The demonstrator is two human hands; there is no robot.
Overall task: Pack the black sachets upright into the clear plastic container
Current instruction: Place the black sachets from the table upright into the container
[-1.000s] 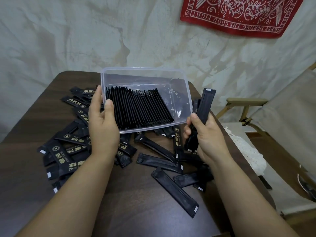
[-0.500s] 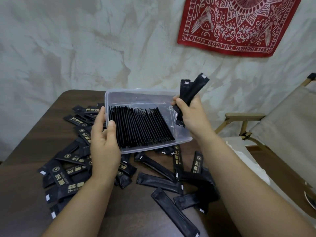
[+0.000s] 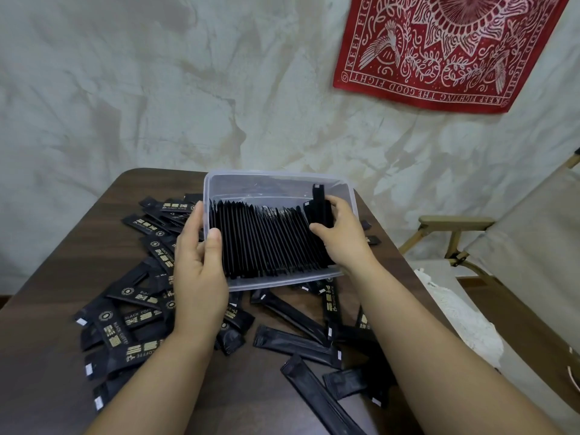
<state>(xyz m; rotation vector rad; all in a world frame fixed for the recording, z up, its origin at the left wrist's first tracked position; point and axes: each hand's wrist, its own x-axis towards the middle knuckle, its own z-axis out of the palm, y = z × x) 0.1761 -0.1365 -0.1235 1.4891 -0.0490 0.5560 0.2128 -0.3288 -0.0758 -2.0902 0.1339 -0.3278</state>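
A dark brown table (image 3: 244, 400) fills the bottom of the view. Lots of loose black sachets (image 3: 295, 343) lie flat on it. They are spread out in front of the clear plastic container (image 3: 276, 178) and to its left, and some poke out from under it.

The left hand (image 3: 201, 271) grips the left side of the container. Its thumb is hooked over the wall on the inside, and its fingers are on the outside.

Inside the container, a long row of packed sachets (image 3: 266, 243) stands on edge, side by side. The row starts at the left wall and goes almost to the right wall.

The right hand (image 3: 342, 240) is inside the container at the right end of the row. It holds a small bunch of held sachets (image 3: 318, 208) standing up, with the thumb in front and the fingers curled behind.

To the right of the container, past the table edge, is a folding chair (image 3: 455, 221). Behind the container is a pale, patchy wall (image 3: 157, 89). A red cloth (image 3: 455, 48) with white patterns hangs up high, to the container's right.
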